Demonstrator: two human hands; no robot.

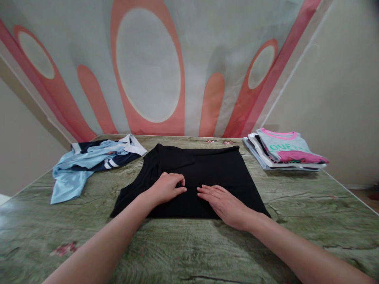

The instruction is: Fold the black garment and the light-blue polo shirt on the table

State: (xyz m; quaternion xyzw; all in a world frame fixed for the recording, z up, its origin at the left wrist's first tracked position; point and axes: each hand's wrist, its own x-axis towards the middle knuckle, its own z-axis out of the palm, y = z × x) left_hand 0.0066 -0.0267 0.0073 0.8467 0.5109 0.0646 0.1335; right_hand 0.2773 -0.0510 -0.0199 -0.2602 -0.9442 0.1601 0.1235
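A black garment (213, 169) lies spread flat in the middle of the green wood-grain table (189, 244), partly folded with a sleeve turned in at its upper left. My left hand (167, 187) rests on its left-middle part with the fingers curled, pinching a bit of the black cloth. My right hand (222, 201) lies flat on the garment just to the right, fingers stretched out and pointing left, nearly touching the left hand's fingertips.
A crumpled light-blue and navy shirt (89, 163) lies at the table's far left. A stack of folded shirts (284, 152), grey and pink on top, sits at the far right. A patterned red and grey cloth (166, 67) hangs behind the table.
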